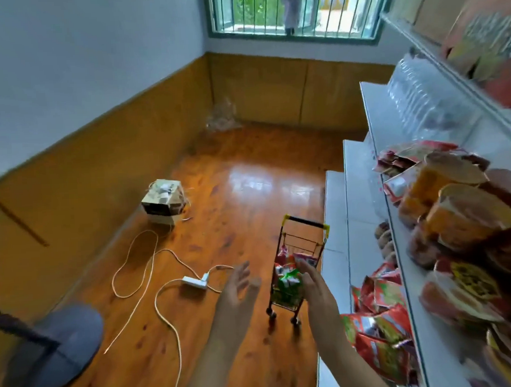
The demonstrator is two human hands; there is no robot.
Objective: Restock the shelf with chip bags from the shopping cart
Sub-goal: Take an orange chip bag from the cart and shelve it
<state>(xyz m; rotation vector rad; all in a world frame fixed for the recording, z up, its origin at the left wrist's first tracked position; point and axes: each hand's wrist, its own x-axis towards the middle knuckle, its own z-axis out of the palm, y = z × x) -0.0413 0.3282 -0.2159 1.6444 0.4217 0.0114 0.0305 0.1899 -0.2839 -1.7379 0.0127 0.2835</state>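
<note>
Both hands reach toward the shopping cart (299, 259) near the shelf (357, 188): left hand (238, 286) fingers spread, right hand (312, 282) fingers loosely extended over a green chip bag (288, 280), apparently to lift it.

A glossy wooden floor (242, 200) is seen below the hands; a small shopping cart (296, 268) stands on it between them, a white power strip (194, 282) and cables left of the left hand (238, 292).

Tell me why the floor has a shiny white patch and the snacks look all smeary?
Head view: window daylight glares off the polished floor; shelf bags at the right edge are blurred, as are both hands, left hand and right hand; the wide lens bends the walls.
</note>
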